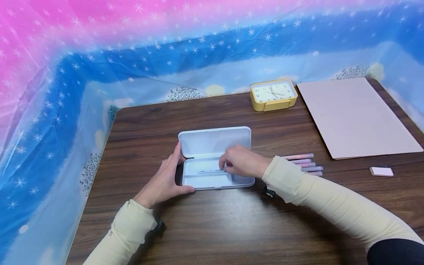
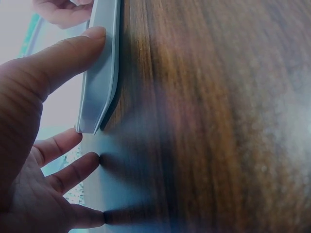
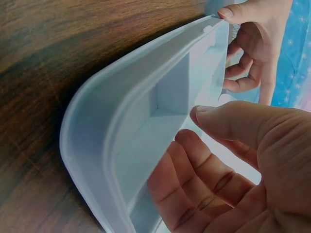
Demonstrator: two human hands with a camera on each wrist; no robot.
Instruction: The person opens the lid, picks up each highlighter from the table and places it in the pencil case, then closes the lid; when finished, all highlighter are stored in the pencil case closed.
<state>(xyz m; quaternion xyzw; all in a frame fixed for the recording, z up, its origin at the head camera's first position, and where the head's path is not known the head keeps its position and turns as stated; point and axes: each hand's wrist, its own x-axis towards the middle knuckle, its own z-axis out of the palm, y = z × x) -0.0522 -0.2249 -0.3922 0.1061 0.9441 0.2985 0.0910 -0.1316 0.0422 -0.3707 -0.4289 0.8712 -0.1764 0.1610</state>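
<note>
A white pencil case (image 1: 207, 181) lies with its lid (image 1: 215, 141) raised. My left hand (image 1: 165, 176) braces its left end: the thumb rests on the front wall near the corner, while the spread, fairly straight fingers touch the side. Inside the long rear compartment, a slim clear pen (image 1: 210, 171) lies along the divider. My right hand (image 1: 243, 161) reaches into the case, thumb and curled fingers at that pen's right end, appearing to pinch it. In the right wrist view the pen is hidden behind the fingers (image 3: 204, 165).
Several pink and purple pens (image 1: 308, 165) lie right of the case, partly behind the right forearm. Farther right are a white eraser (image 1: 381, 171) and a large pale pink board (image 1: 359, 117). A yellow clock (image 1: 274, 95) stands at the back of the wooden table (image 1: 149, 125).
</note>
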